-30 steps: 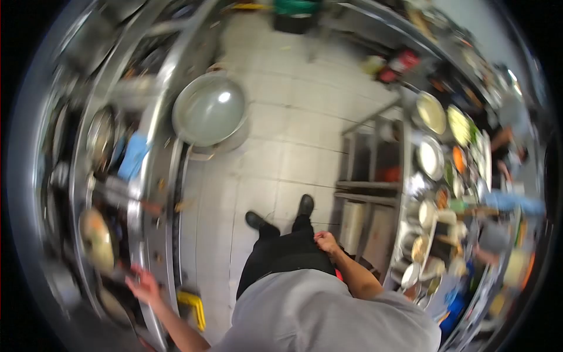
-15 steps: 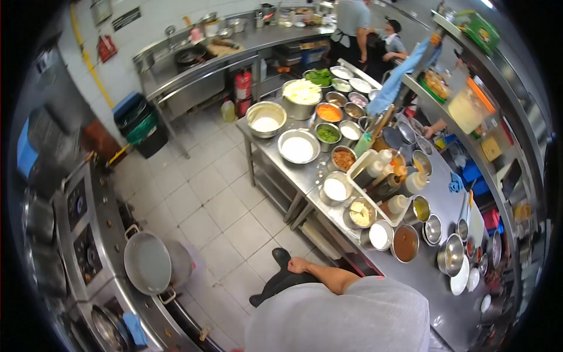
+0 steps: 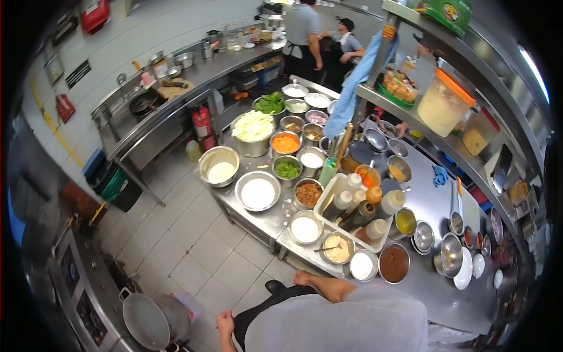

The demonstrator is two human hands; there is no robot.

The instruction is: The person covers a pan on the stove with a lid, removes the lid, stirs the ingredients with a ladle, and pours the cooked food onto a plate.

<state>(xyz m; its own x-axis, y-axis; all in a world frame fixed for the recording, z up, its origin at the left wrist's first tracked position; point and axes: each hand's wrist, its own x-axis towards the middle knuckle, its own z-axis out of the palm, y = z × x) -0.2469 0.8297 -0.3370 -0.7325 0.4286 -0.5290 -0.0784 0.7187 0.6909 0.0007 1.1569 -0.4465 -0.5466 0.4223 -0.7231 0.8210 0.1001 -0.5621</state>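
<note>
Open aisle (image 3: 217, 249), bowls (image 3: 258, 193) crowding table (image 3: 267, 220), stove (image 3: 82, 287) edge unclear

Left hand (image 3: 224, 322) curled beside thigh, right hand (image 3: 302, 277) forward, fingers indistinct

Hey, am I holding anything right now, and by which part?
Nothing, as far as the picture shows: your left hand and your right hand both look empty, with no object visible in either.

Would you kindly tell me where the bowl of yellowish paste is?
In the head view, the bowl of yellowish paste is lower right of centre, between two white-filled containers, by the squeeze-bottle tray.
</note>
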